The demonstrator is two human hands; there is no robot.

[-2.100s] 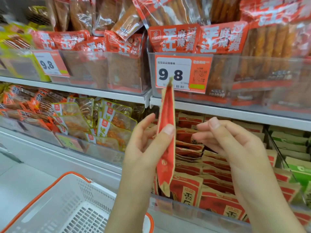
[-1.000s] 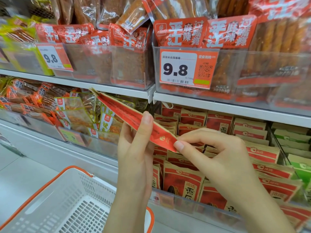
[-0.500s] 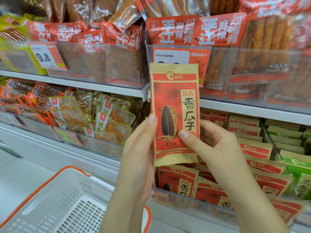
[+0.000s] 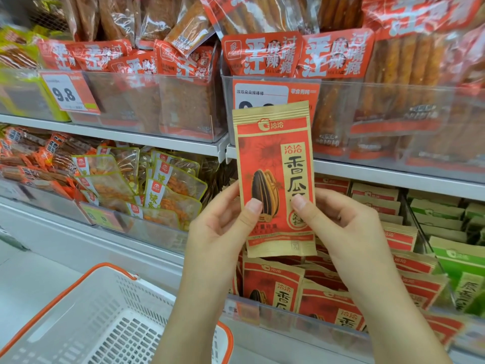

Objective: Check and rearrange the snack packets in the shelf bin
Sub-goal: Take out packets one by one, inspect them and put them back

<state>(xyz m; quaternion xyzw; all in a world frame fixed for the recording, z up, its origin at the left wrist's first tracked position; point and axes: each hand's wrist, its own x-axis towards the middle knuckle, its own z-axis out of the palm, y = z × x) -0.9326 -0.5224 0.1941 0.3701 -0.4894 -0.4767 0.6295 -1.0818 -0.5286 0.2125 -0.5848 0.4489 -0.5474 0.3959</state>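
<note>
Sunflower seed packet (image 4: 274, 179) held upright, face outward, above its shelf bin (image 4: 301, 315). Left hand (image 4: 223, 227) and right hand (image 4: 338, 227) pinch its lower half, thumbs in front. Judged light, pliable, slightly crinkly; side edges offer the surest hold.

You've got a white basket (image 4: 86, 327) with orange rim lower left, a 9.8 price tag (image 4: 68, 92) upper left, and green packets (image 4: 462, 261) stacked far right.
</note>
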